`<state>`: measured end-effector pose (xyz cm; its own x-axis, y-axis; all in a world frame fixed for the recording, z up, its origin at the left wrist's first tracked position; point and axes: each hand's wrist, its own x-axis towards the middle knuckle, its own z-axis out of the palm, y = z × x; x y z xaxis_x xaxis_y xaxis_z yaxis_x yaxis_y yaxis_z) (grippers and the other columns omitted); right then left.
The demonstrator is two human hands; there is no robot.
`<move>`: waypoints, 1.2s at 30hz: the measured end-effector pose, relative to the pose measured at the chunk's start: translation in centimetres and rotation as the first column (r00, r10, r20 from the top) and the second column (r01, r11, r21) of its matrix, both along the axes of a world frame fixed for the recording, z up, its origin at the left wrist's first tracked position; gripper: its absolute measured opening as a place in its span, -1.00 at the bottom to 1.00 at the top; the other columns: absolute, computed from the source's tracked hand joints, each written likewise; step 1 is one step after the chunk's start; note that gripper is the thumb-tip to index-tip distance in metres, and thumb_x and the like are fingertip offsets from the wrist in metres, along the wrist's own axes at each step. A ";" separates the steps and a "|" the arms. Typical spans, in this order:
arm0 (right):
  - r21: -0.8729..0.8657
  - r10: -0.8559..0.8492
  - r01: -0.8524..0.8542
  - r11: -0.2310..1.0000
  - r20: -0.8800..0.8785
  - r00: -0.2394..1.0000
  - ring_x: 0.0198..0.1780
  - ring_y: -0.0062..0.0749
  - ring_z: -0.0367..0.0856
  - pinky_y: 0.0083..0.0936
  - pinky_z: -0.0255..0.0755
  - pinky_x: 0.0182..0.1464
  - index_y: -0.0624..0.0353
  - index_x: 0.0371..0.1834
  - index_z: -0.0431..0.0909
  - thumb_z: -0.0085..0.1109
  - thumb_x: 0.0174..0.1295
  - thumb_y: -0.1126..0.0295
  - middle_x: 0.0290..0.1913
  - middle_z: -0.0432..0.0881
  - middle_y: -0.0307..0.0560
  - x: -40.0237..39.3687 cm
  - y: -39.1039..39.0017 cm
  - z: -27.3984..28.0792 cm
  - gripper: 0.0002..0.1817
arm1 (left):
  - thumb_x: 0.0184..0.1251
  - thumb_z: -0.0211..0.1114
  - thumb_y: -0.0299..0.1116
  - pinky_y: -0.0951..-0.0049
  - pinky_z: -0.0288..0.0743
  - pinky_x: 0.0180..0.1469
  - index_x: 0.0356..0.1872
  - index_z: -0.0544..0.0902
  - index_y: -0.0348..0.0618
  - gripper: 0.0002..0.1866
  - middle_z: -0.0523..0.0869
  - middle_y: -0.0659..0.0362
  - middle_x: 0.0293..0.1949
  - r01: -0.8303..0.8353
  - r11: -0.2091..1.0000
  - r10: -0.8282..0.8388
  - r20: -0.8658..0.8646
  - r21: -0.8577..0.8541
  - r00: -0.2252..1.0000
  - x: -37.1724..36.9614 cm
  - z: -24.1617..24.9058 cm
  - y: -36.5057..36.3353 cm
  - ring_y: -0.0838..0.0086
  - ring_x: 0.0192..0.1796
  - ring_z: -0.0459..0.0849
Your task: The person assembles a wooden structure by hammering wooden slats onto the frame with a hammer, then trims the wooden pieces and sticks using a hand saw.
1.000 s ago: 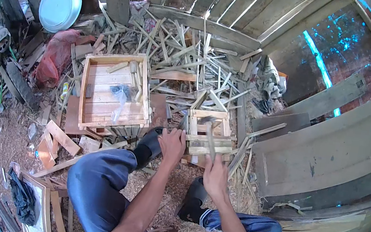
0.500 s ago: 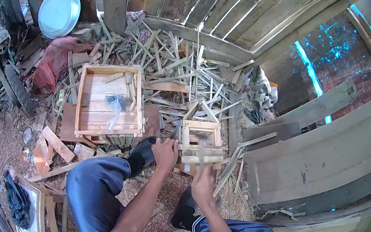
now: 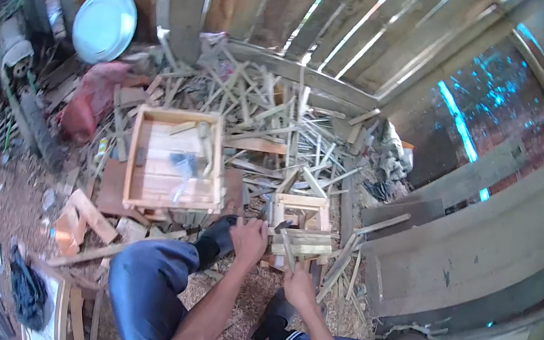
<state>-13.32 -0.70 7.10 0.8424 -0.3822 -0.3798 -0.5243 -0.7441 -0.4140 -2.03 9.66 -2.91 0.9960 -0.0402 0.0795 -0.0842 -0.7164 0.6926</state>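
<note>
My right hand (image 3: 298, 287) is closed round the handle of a hammer (image 3: 288, 246), whose dark head is over the near left part of a small wooden frame (image 3: 304, 239). Close to that frame's left side, my left hand (image 3: 249, 239) has its fingers bent together; what they hold, if anything, is too small to make out. Farther left lies a larger shallow wooden box (image 3: 135, 159) with wood strips and a clear plastic bag (image 3: 182, 174) inside.
Wood offcuts (image 3: 248, 98) are piled beyond the boxes. A white basin (image 3: 104, 26) leans at the back left, near a red plastic bag (image 3: 92, 99). Long boards (image 3: 476, 231) lie at the right. Shavings cover the ground round my feet.
The view has shifted, so the surroundings appear farther right and lower. The hammer, blurred earlier, now has its head tilted left toward my left hand. My left hand remains beside the small frame.
</note>
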 end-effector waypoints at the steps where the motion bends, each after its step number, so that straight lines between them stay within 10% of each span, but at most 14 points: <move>1: 0.023 0.000 0.000 1.000 -0.001 1.000 -0.16 0.40 0.55 0.09 0.38 -0.10 0.36 -0.10 0.46 -0.01 0.35 0.17 -0.29 0.59 0.45 0.1 0.1 0.4 -0.62 | 0.37 0.08 -0.16 -0.12 0.31 -0.05 -0.37 0.68 -0.12 -0.70 0.67 0.13 -0.26 0.017 1.000 -0.017 -0.006 0.012 1.000 -0.2 0.1 0.1 0.08 -0.01 0.49; 7: 0.138 -0.005 -0.027 0.990 0.220 0.975 -0.14 0.08 0.65 -0.24 0.45 -0.05 0.32 -0.03 0.52 0.11 0.25 0.28 -0.25 0.66 0.23 2.4 2.1 3.6 -0.66 | 0.38 0.05 -0.20 -0.07 0.37 -0.01 -0.20 0.69 -0.12 -0.70 0.67 0.06 -0.18 -0.034 0.999 0.035 0.028 -0.040 0.999 0.4 2.5 0.6 0.07 0.00 0.53; 9: 0.189 -0.006 -0.047 0.981 0.274 0.962 -0.10 0.06 0.64 -0.25 0.44 -0.01 0.33 0.01 0.49 0.12 0.24 0.31 -0.20 0.65 0.23 3.9 3.6 3.8 -0.65 | 0.42 0.02 -0.21 0.07 0.43 -0.01 -0.10 0.66 -0.17 -0.68 0.68 -0.03 -0.14 -0.202 0.865 0.048 -0.325 -0.459 0.945 2.3 4.1 1.0 -0.03 -0.06 0.58; 12: 0.363 0.017 -0.232 0.902 0.508 0.861 -0.06 0.18 0.58 -0.09 0.41 0.00 0.31 0.13 0.38 0.14 0.21 0.37 -0.13 0.60 0.29 7.8 6.6 3.4 -0.57 | 0.42 0.01 -0.21 0.19 0.46 -0.02 -0.07 0.62 -0.26 -0.65 0.70 -0.09 -0.14 -0.200 0.685 -0.078 -0.343 -0.701 0.936 5.5 8.2 4.5 -0.02 -0.11 0.64; 16: 0.079 0.263 -0.435 0.897 0.696 0.669 0.05 0.18 0.53 -0.07 0.39 0.06 0.29 0.17 0.36 0.10 0.17 0.50 0.06 0.51 0.34 14.2 11.4 -0.7 -0.55 | 0.34 0.08 -0.29 0.35 0.53 -0.25 0.21 0.45 -0.35 -0.52 0.70 -0.11 -0.26 -0.321 0.653 0.158 -0.292 -0.686 0.943 7.0 12.5 10.2 0.30 -0.29 0.66; 18: 0.158 0.407 -0.501 0.851 0.403 0.819 0.11 0.20 0.49 -0.07 0.38 0.10 0.30 0.19 0.32 0.11 0.15 0.47 0.09 0.49 0.37 14.7 13.5 4.7 -0.51 | 0.33 0.10 -0.31 0.42 0.46 -0.51 0.16 0.48 -0.39 -0.55 0.67 0.07 -0.50 -0.275 0.800 0.191 -0.209 -0.534 0.959 7.6 11.4 13.1 0.46 -0.57 0.58; 22: 0.289 0.305 -0.471 0.833 0.471 0.828 0.09 0.22 0.51 -0.05 0.39 0.13 0.33 0.27 0.22 0.07 0.17 0.47 0.00 0.56 0.36 13.9 14.2 -0.1 -0.44 | 0.29 0.11 -0.40 0.51 0.43 -0.55 0.14 0.46 -0.40 -0.58 0.62 0.14 -0.50 -0.285 0.613 0.071 -0.308 -0.737 0.949 8.5 5.9 15.8 0.51 -0.57 0.56; 25: 0.399 0.078 -0.340 0.852 0.545 0.835 0.07 -0.08 0.59 -0.24 0.44 0.10 0.29 0.14 0.45 0.07 0.24 0.40 -0.01 0.62 0.18 9.7 10.2 1.1 -0.60 | 0.28 0.14 -0.40 0.41 0.52 -0.40 0.11 0.51 -0.36 -0.60 0.65 0.08 -0.40 -0.186 0.772 0.000 -0.294 -0.607 0.956 8.6 4.4 14.9 0.41 -0.44 0.62; 27: 0.590 -0.162 -0.262 0.764 0.569 0.806 -0.02 -0.33 0.64 -0.39 0.48 0.03 0.30 0.09 0.50 0.06 0.26 0.43 -0.08 0.66 0.02 6.7 4.8 0.6 -0.66 | 0.27 0.19 -0.37 0.33 0.51 -0.15 0.06 0.57 -0.31 -0.64 0.67 0.00 -0.27 -0.138 0.954 0.116 0.099 0.264 0.988 6.6 7.0 12.1 0.31 -0.24 0.65; 30: 0.585 -0.417 0.077 0.807 0.474 0.775 -0.26 -0.47 0.61 -0.54 0.51 -0.15 0.26 -0.03 0.57 0.02 0.33 0.44 -0.25 0.67 -0.16 -1.4 -5.7 1.8 -0.77 | 0.28 0.23 -0.31 0.29 0.43 0.06 -0.03 0.63 -0.20 -0.71 0.66 -0.07 -0.15 -0.074 0.943 -0.103 0.499 0.323 0.860 2.3 10.7 5.9 0.25 -0.09 0.62; 32: 0.812 -0.842 0.428 0.397 0.137 0.522 -0.29 -0.53 0.60 -0.58 0.50 -0.31 0.27 -0.12 0.59 -0.04 0.38 0.37 -0.28 0.66 -0.07 -6.5 -11.8 -3.5 -0.76 | 0.32 0.21 -0.31 0.35 0.44 0.04 -0.09 0.63 -0.20 -0.77 0.65 0.01 -0.13 0.345 0.874 -0.321 0.126 -0.343 0.939 -1.0 12.3 1.1 0.33 -0.08 0.62; 35: 0.053 -0.772 0.777 0.627 -0.090 0.629 0.02 -0.05 0.63 -0.23 0.51 0.02 0.34 0.07 0.49 0.03 0.28 0.16 -0.07 0.65 0.23 -14.5 -17.6 -15.2 -0.53 | 0.44 0.11 -0.30 0.42 0.47 -0.03 -0.12 0.61 -0.26 -0.76 0.66 0.13 -0.17 0.356 0.471 -0.781 -0.194 -0.807 0.594 -6.4 7.8 -6.5 0.42 -0.12 0.61; 36: 0.051 -0.784 0.790 0.611 -0.094 0.613 0.02 -0.05 0.63 -0.23 0.51 0.02 0.34 0.07 0.49 0.03 0.28 0.16 -0.07 0.65 0.23 -16.4 -16.7 -16.2 -0.53 | 0.49 0.06 -0.26 0.45 0.46 -0.03 -0.07 0.60 -0.27 -0.72 0.65 0.17 -0.18 0.310 0.409 -0.868 -0.261 -0.858 0.423 -8.3 5.4 -8.4 0.44 -0.11 0.60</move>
